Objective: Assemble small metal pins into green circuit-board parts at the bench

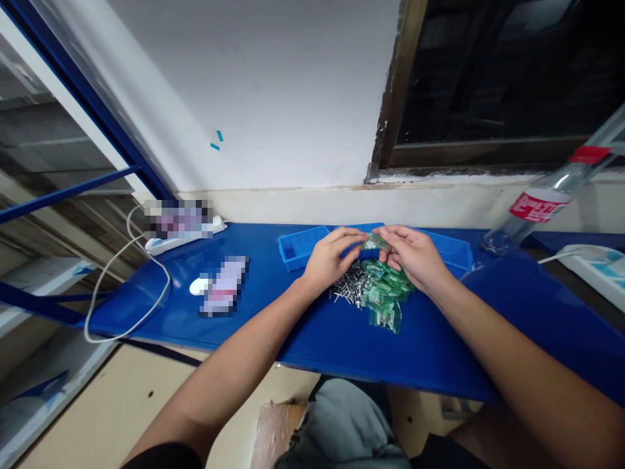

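My left hand (333, 259) and my right hand (413, 255) meet over the blue table, with a small clear greenish plastic bag (374, 241) pinched between their fingertips. Below them lies a heap of green-tinted plastic bags (388, 293) with small parts inside. Left of that heap, touching it, is a pile of loose silver screws or nails (347, 288). Blue plastic bins stand behind: one at the left (299, 251), one at the right (452, 251), and a middle one mostly hidden by my hands.
A clear bottle with a red cap (540, 205) stands at the right, near a white power strip (598, 270). At the left are another power strip (188, 238), a looped white cable (90, 309), a white round object (199, 286) and a blurred-out flat object (224, 286). A wall (273, 98) rises behind.
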`<state>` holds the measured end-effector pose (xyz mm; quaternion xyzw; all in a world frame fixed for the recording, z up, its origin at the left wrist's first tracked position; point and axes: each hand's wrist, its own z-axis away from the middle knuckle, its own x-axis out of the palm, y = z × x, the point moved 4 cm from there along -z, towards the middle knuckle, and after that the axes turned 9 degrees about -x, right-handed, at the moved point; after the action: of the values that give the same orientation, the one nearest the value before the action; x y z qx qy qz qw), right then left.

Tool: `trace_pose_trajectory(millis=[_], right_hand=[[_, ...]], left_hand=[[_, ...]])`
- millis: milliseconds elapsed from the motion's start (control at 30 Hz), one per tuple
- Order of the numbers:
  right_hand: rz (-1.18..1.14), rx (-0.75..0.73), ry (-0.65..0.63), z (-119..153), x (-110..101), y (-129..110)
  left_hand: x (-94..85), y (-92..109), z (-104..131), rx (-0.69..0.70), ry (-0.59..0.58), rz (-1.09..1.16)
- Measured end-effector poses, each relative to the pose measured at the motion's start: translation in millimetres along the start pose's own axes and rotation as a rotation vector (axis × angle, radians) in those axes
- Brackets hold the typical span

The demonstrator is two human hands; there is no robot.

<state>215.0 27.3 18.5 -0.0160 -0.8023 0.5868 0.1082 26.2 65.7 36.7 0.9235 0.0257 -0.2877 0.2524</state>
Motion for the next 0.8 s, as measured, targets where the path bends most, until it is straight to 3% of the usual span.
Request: trace_pose_trajectory(millis=[167, 367, 600, 800], right_hand=[[0.052, -0.028, -0.042, 1.1, 3.3, -3.3], [0.405, -0.389, 0.046, -1.3, -2.5, -9.7], [0.266, -0.23, -0.059, 2.5, 4.4, -3.6], [0.247, -0.273, 0.067, 5.5, 3.1, -6.3]], left_hand=[[-6.8, -2.7, -2.1, -0.138, 0.117, 0.0], [-5.2, -7.7, -3.4, -0.264, 0.111, 0.108], [1.3, -6.9, -2.3, -0.315, 0.065, 0.216], [-5.3, -7.2, -3.6, -0.337, 0.147, 0.212]])
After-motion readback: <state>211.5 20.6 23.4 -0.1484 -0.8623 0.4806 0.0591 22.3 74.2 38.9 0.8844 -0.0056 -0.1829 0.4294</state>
